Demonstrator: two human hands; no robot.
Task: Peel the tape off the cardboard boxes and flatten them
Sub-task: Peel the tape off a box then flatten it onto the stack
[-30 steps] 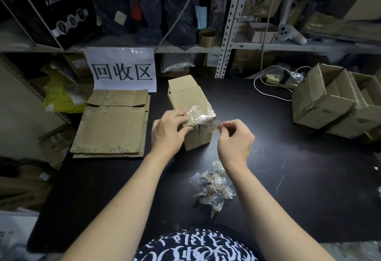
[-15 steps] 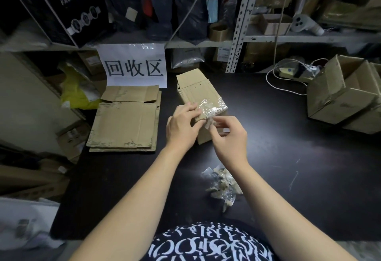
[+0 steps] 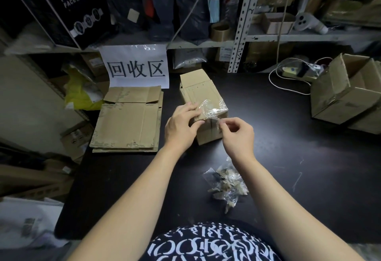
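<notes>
1. Checking in from the remote seat on the head feed. The box (image 3: 198,93) I'm dealing with is lying on its side mid-desk. Its long axis is running away from me and leaning a bit left, and its far flaps are hanging open.
2. The tape (image 3: 212,107) is a clear strip wrapping over the box's near top edge, with a loose end sticking out past the box's near right corner.
3. The right hand (image 3: 237,135) is doing the peeling: thumb and forefinger grip clamped on that loose end, just off the box's near right corner. The left hand (image 3: 181,126) is bracing, fingers lying on the box's top and thumb on its near face, clamped over that edge.
4. The bit that matters: the strip is running up and left from the right grip to the box top, right beside the left fingers. So I'm guessing the pull should go right and toward me, away from the box, with the left hand pinning it down.
5. The film is looking thin and crinkly, so I'm expecting it could tear if yanked.
6. The desk (image 3: 288,157) is dark and matte with faint scratches. A wad of peeled tape (image 3: 226,184) is sitting nearer me than the box.
7. Flattened cardboard (image 3: 127,122) is stacked just left of the box, and open boxes (image 3: 340,95) are waiting well to its right.
8. Behind the box, a paper sign (image 3: 136,67) is hanging under crammed metal shelving (image 3: 206,43).
</notes>
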